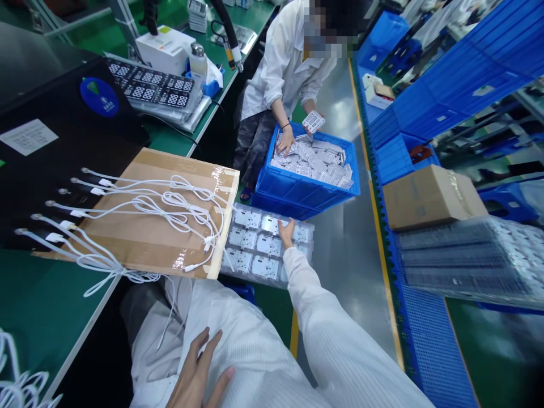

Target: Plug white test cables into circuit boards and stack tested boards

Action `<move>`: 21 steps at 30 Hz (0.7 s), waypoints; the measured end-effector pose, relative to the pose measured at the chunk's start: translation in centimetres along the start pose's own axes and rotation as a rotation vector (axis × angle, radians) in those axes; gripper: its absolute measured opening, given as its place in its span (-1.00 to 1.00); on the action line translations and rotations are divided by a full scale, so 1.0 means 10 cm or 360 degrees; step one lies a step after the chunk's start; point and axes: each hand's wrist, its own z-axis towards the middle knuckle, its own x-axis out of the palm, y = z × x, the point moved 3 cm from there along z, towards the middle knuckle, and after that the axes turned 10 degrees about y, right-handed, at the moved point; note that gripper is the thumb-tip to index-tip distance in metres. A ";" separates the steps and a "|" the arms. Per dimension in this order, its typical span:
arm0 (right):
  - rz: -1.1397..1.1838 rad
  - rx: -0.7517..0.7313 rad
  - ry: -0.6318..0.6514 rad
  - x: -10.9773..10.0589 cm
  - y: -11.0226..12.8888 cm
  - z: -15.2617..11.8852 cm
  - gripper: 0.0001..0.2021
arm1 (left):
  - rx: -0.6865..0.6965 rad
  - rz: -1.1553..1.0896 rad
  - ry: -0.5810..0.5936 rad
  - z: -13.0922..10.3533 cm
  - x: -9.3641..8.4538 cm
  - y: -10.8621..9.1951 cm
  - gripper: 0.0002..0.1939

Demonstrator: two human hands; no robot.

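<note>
Left hand (198, 377) lies flat on the white-coated lap, fingers spread, holding nothing. Right hand (286, 231) reaches forward, fingers loose on the clear plastic tray of white panels (255, 243), which sits just beyond the cardboard sheet (161, 226), far nearer the right hand.

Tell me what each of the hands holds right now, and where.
Nothing gripped: right hand rests fingers on the clear tray at its far edge; left hand lies flat on the lap.

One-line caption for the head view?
Right hand reaches onto clear plastic tray of white parts; left hand rests on lap.
</note>
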 end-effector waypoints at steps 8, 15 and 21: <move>-0.0327 -0.0114 0.0034 0.40 0.10 -0.37 -0.30 | -0.0033 0.0005 -0.0048 0.00 -0.01 -0.02 -0.48; -0.0551 -0.0259 0.0151 0.29 0.01 -0.83 -0.28 | -0.0086 0.0018 -0.0034 0.04 -0.01 -0.05 -0.47; -0.0476 -0.0572 0.0347 0.17 0.02 -1.54 0.00 | -0.0210 -0.0055 0.0008 -0.03 -0.18 -0.49 -0.44</move>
